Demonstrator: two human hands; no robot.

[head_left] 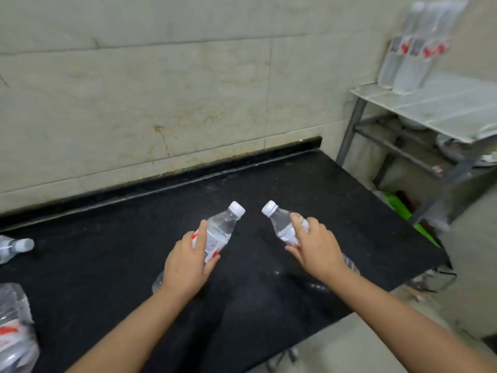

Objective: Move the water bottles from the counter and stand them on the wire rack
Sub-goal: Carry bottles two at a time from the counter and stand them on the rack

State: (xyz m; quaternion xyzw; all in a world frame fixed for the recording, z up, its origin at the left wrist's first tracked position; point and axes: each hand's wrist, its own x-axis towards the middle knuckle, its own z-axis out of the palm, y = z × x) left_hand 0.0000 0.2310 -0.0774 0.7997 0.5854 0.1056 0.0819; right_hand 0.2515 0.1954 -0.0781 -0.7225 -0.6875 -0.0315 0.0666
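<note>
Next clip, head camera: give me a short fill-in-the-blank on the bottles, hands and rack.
1. Each hand grips ___ bottle.
2. The left hand and right hand hold bottles with ___ caps.
3. The bottles on the wire rack stand at the ___ of the view.

Missing words: one; white; upper right

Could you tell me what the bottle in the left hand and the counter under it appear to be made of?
The bottle in the left hand looks like thin clear plastic: see-through, glossy, with a white screw cap and a red and white label. The counter looks like black polished stone, perhaps granite, given its faint speckle and dull sheen, though it could be a laminate.
</note>
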